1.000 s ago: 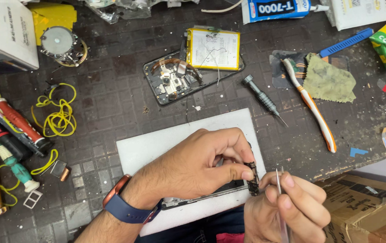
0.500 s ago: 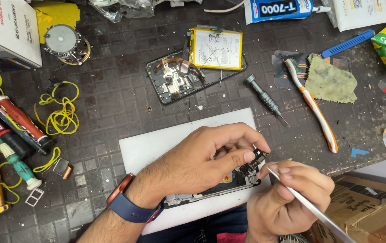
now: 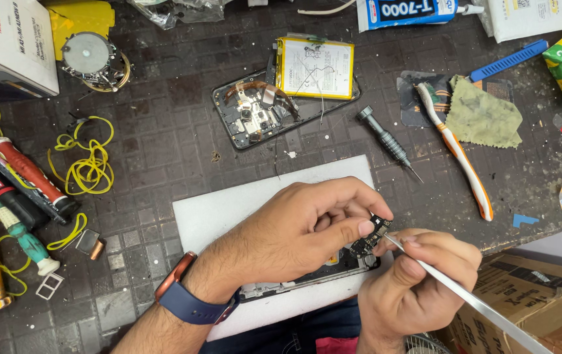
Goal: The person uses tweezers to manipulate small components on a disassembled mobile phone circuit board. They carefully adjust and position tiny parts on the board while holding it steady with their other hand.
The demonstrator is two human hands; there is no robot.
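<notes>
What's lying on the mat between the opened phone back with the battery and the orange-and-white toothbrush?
In the head view, a grey precision screwdriver lies between the opened phone back and the toothbrush.

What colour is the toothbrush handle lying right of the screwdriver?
White with orange, seen in the head view: the toothbrush lies beside the screwdriver.

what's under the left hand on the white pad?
A dark phone frame lies on the white pad, mostly covered by the left hand. Its grip pinches a small circuit board. The frame's middle is hidden.
</notes>
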